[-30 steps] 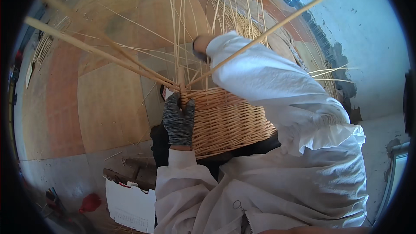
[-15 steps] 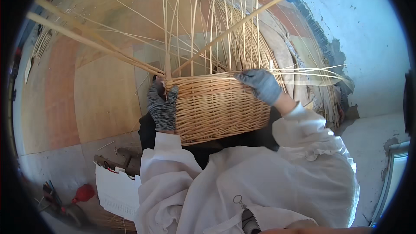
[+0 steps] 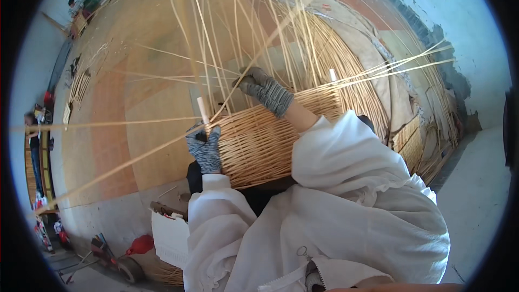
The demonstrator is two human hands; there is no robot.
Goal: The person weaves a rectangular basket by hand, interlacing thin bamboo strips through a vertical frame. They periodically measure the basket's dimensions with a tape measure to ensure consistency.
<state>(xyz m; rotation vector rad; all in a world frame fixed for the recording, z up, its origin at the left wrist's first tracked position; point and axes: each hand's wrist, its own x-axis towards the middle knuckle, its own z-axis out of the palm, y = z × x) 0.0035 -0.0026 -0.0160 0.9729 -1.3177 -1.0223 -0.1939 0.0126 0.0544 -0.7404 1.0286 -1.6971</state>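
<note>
Honey-brown wicker, closely woven into a flat-sided rectangular body (image 3: 259,143), lies at the near middle, over dark cloth (image 3: 260,201) just before the person's body. Its near face carries tight rows from bottom to top, so that side's weaving looks well advanced; what seems left is the upper edge, where long pale upright rods (image 3: 277,21) rise uncut and unwoven, and more slender pale rods (image 3: 400,70) run loose past the right corner. One short pale wooden peg (image 3: 203,111) stands at the left corner and another (image 3: 332,74) near the right. The left hand (image 3: 205,150), in a mottled grey knit glove, clasps the top left corner, thumb on the near face; the right hand (image 3: 265,91), gloved alike, reaches over the far edge, fingers drawn together beside a slanting rod, though whether they pinch it cannot be told. Widest room lies left, over the tan floor (image 3: 157,124), though rod ends sweep across it; on the right, a long heap of pale rods (image 3: 348,57) and the whitish wall (image 3: 470,38) leave less.
</note>
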